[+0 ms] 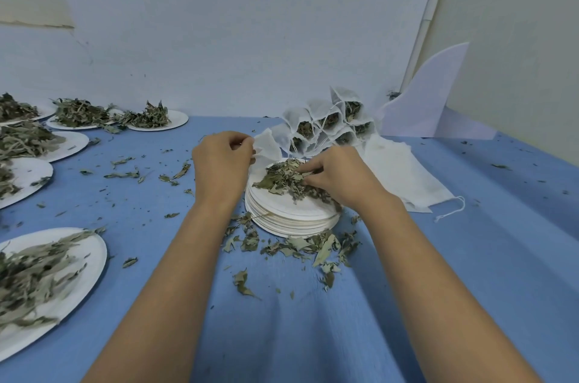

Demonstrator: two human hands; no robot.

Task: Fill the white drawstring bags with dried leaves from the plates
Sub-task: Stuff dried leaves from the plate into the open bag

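Forearms [163, 288] reach forward: left hand [222, 163] pinches an empty bag [268, 147], right hand [336, 177] curls round leaves [282, 177]. Beyond them, filled bags [329, 125] pile; leftward, several heaped plates [97, 244] wait.

You can read no words, numbers or signs here. Your paper plates [291, 219], the white bags [289, 119], the blue table cover [313, 335] and the far wall [250, 22] all look plain.
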